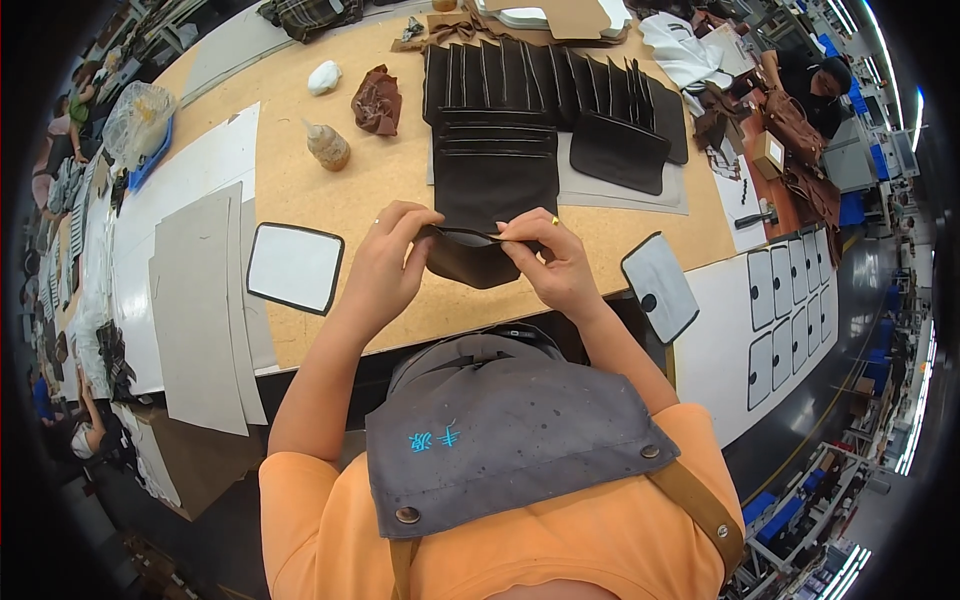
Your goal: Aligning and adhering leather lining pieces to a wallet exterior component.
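The left hand (396,248) and right hand (553,262) pinch an edge of the black leather (472,266), thumbs against fingers, near the front of the table (395,170). Farther across the table stands a bottle (328,150) (well apart).

Leather panel (495,190) is lying on workbench (390,190), just before fanned leather pieces (495,85); squeeze bottle (329,150) is sitting left, cardboard sheets (195,290) are lying farther left.

Black flap (474,266) looks leathery, matt; tabletop (300,205), smooth wood; apron (530,440), matt cloth.
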Motion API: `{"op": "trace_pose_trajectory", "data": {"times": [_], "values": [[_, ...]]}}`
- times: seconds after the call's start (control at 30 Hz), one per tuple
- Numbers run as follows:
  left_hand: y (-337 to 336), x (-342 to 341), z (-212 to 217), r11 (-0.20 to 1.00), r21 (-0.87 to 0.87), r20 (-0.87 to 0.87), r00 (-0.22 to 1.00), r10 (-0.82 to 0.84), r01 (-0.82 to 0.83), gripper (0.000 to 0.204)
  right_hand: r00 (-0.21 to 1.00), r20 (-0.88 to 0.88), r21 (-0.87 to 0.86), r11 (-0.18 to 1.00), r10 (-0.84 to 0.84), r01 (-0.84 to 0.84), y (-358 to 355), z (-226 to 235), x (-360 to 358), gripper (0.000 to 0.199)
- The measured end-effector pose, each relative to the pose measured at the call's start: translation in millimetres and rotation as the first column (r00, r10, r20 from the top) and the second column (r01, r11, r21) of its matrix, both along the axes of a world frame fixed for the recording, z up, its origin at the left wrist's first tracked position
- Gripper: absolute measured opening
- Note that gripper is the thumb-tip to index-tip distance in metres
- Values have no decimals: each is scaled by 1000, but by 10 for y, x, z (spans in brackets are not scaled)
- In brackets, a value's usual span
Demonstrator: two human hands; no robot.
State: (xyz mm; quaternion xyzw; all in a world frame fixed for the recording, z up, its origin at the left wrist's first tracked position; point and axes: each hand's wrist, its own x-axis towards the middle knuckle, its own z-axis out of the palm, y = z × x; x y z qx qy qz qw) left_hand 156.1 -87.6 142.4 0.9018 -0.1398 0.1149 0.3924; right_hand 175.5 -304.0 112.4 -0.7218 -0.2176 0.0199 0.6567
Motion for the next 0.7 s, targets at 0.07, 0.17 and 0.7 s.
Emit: {"op": "trace_pose_trajectory", "data": {"times": [0.07, 0.17, 0.7], "values": [[-4, -10, 97, 992, -120, -165, 985, -54, 34, 15, 994, 110, -16, 999, -29, 31, 0, 33, 26, 9], [-26, -37, 123, 991, -134, -148, 989, -18, -2, 11, 980, 185, -133, 986, -70, 96, -5, 171, 34, 10], [-16, -97, 241, 972, -231, -208, 978, 0, -49, 14, 954, 300, -150, 987, -17, 65, 12, 311, -7, 11]]}}
